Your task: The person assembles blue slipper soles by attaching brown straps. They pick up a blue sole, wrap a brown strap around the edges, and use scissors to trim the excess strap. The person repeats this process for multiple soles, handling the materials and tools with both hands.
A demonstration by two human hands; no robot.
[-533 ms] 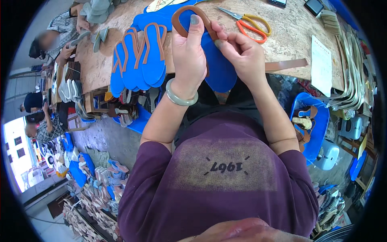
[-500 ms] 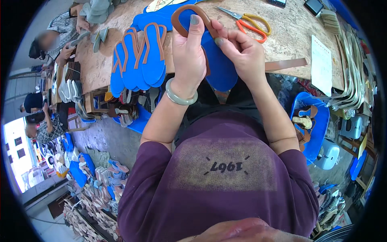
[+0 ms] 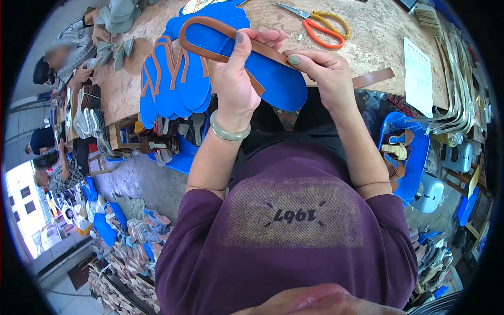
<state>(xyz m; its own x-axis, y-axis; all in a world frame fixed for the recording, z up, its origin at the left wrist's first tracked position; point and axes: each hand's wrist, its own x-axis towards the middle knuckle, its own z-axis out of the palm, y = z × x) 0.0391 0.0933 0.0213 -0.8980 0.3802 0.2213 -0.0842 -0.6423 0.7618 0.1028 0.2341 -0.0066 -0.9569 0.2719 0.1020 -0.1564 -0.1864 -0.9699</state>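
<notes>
Between my hands, above the table's near edge, a blue insole (image 3: 281, 86) lies tilted with a brown strip (image 3: 185, 43) running round its rim. My left hand (image 3: 234, 89) grips the insole and strip near the middle, thumb on top. With thumb and forefinger my right hand (image 3: 329, 79) pinches the strip along the insole's far edge. The strip's loose tail (image 3: 374, 78) sticks out to the right beyond that hand. To the left, several blue insoles (image 3: 197, 84) with brown strips lie overlapping at the table edge. More plain blue insoles (image 3: 236, 21) are stacked behind the held one.
Scissors (image 3: 321, 34) with orange and yellow handles rest on the wooden table (image 3: 367, 31). A paper sheet (image 3: 418, 76) and a bundle of long pale strips (image 3: 462, 92) lie at the right. Below stands a blue basin (image 3: 385, 128) holding shoe parts. A person (image 3: 71, 58) works at far left.
The insole has swung from more upright to a flatter slant, its strip-wrapped end moving left and toward me. My left hand has shifted slightly left with it; my right thumb still presses the strip.
</notes>
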